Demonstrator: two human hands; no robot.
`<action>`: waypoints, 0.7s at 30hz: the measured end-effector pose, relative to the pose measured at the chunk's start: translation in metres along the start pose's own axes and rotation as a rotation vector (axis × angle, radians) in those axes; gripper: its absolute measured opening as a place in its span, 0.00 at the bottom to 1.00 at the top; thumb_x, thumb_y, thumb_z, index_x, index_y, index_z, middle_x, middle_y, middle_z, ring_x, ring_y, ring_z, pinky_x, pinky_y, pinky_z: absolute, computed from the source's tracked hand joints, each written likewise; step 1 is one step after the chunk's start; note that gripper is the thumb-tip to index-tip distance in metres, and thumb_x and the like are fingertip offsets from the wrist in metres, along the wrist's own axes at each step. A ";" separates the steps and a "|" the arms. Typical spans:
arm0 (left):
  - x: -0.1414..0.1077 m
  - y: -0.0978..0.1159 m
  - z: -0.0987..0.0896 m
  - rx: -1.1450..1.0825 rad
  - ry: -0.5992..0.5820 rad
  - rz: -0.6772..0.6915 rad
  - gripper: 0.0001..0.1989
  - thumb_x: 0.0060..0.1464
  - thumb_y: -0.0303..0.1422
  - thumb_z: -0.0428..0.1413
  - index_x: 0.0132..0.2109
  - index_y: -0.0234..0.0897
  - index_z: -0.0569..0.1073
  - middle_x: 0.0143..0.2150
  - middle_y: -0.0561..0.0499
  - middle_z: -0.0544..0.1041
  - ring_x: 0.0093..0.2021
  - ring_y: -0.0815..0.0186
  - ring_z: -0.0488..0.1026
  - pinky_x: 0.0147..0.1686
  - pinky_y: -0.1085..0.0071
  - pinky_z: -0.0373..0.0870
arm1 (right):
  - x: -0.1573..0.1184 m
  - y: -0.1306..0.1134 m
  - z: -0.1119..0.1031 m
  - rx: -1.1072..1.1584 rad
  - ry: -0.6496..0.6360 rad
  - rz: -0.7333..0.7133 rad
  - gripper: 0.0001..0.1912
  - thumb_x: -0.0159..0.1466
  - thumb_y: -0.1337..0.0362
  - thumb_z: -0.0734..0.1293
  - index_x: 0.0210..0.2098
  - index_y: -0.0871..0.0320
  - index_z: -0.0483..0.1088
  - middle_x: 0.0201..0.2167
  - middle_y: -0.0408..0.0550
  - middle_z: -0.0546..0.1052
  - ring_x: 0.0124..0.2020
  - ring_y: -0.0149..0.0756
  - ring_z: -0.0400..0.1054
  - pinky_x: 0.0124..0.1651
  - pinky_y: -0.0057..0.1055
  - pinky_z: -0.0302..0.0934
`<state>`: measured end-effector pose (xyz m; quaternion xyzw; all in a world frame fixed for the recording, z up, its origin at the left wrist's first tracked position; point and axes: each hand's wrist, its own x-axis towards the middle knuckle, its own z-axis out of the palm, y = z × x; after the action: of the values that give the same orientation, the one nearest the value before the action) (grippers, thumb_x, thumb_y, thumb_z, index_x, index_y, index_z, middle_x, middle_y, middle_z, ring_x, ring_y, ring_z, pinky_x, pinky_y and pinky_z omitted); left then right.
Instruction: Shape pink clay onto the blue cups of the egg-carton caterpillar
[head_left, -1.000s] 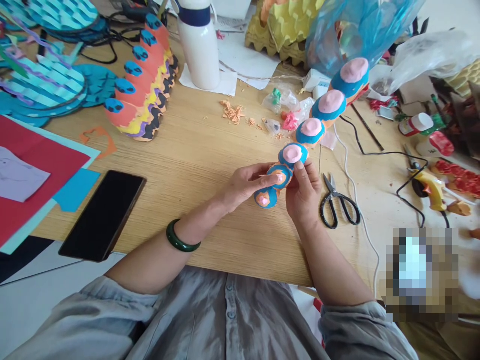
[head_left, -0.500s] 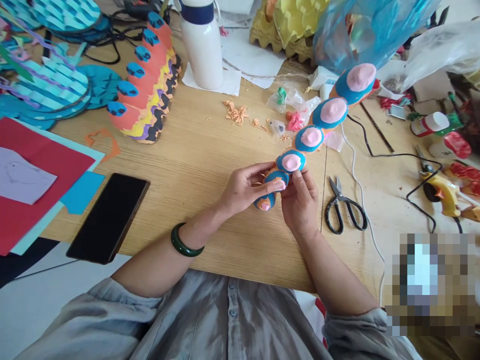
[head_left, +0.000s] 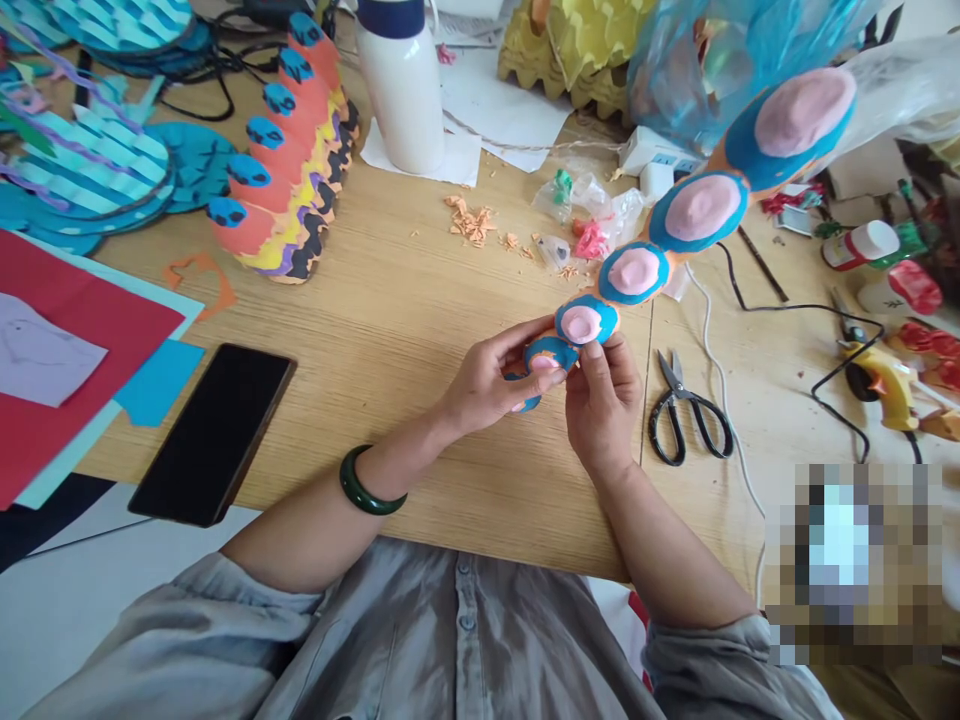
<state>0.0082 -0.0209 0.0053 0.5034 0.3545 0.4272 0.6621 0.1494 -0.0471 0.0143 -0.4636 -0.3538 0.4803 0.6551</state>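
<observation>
A strip of egg-carton cups [head_left: 634,275], painted orange with blue rims and pink centres, runs from my hands up to the upper right. Its far end rises off the table and looks large near the camera. My left hand [head_left: 487,385] grips the low end, its fingers around the last cups. My right hand [head_left: 604,400] pinches the strip from the other side, with its fingertips against a blue rim. The lowest cup is mostly hidden behind my left fingers. A green bangle [head_left: 373,481] circles my left wrist.
On the wooden table [head_left: 390,330] lie black-handled scissors [head_left: 688,420] to the right and a black phone [head_left: 214,435] to the left. A painted egg-carton piece [head_left: 289,170], a white bottle [head_left: 401,90], orange shavings [head_left: 469,222] and a yellow glue gun [head_left: 877,385] surround them.
The strip's far end has swung up and toward the camera, so it looks bigger. The lowest cup has turned further behind my left fingers.
</observation>
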 end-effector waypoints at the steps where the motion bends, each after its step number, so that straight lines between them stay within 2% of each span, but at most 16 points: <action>1: 0.000 0.000 0.000 0.001 0.000 0.001 0.38 0.50 0.48 0.74 0.66 0.40 0.78 0.59 0.43 0.85 0.48 0.63 0.84 0.44 0.71 0.80 | 0.000 0.000 0.000 0.002 -0.001 0.002 0.13 0.63 0.46 0.78 0.38 0.46 0.79 0.35 0.40 0.81 0.37 0.37 0.74 0.41 0.36 0.74; 4: 0.001 0.002 -0.001 -0.009 0.002 0.005 0.38 0.50 0.47 0.74 0.65 0.38 0.78 0.57 0.43 0.85 0.47 0.63 0.83 0.42 0.72 0.79 | 0.001 0.000 0.000 0.027 -0.003 0.010 0.13 0.63 0.47 0.78 0.38 0.46 0.80 0.36 0.40 0.81 0.36 0.35 0.74 0.39 0.33 0.73; 6: 0.000 0.004 -0.001 -0.030 -0.022 -0.017 0.39 0.49 0.45 0.75 0.65 0.38 0.78 0.54 0.44 0.84 0.43 0.66 0.81 0.36 0.74 0.76 | 0.001 0.000 0.000 0.021 0.001 0.006 0.13 0.63 0.47 0.78 0.38 0.47 0.80 0.36 0.39 0.82 0.37 0.35 0.75 0.41 0.33 0.74; 9: 0.000 0.005 0.000 -0.109 -0.063 -0.075 0.37 0.51 0.45 0.74 0.66 0.39 0.76 0.46 0.48 0.82 0.32 0.72 0.75 0.23 0.77 0.66 | 0.001 0.001 -0.001 0.003 -0.009 -0.024 0.14 0.63 0.47 0.79 0.39 0.48 0.80 0.36 0.39 0.82 0.37 0.34 0.75 0.41 0.33 0.74; 11: 0.001 0.004 0.000 -0.186 -0.061 -0.084 0.34 0.53 0.44 0.73 0.64 0.38 0.77 0.41 0.51 0.80 0.27 0.74 0.71 0.19 0.77 0.60 | 0.001 0.003 -0.003 -0.003 -0.031 -0.058 0.13 0.64 0.48 0.79 0.39 0.48 0.80 0.35 0.39 0.82 0.36 0.33 0.75 0.39 0.31 0.72; 13: 0.002 0.003 0.001 -0.246 -0.048 -0.086 0.31 0.52 0.42 0.73 0.60 0.37 0.77 0.38 0.53 0.78 0.25 0.75 0.69 0.18 0.76 0.58 | 0.001 0.006 -0.005 -0.020 -0.059 -0.081 0.12 0.65 0.48 0.78 0.40 0.47 0.81 0.36 0.39 0.82 0.35 0.32 0.75 0.37 0.30 0.71; 16: 0.003 0.004 0.000 -0.281 -0.043 -0.132 0.28 0.51 0.40 0.73 0.56 0.38 0.78 0.38 0.53 0.77 0.27 0.74 0.71 0.19 0.77 0.60 | 0.002 0.009 -0.006 -0.025 -0.094 -0.080 0.11 0.67 0.48 0.77 0.42 0.46 0.81 0.37 0.39 0.83 0.35 0.32 0.75 0.37 0.31 0.72; 21: 0.001 0.012 -0.001 -0.312 -0.089 -0.213 0.31 0.53 0.44 0.72 0.60 0.39 0.77 0.40 0.51 0.79 0.28 0.73 0.71 0.21 0.77 0.62 | 0.003 0.007 -0.006 -0.004 -0.073 -0.085 0.09 0.67 0.50 0.76 0.42 0.46 0.81 0.38 0.38 0.84 0.39 0.32 0.77 0.41 0.30 0.72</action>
<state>0.0055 -0.0182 0.0165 0.3726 0.3056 0.3817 0.7887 0.1535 -0.0449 0.0056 -0.4317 -0.3981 0.4677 0.6606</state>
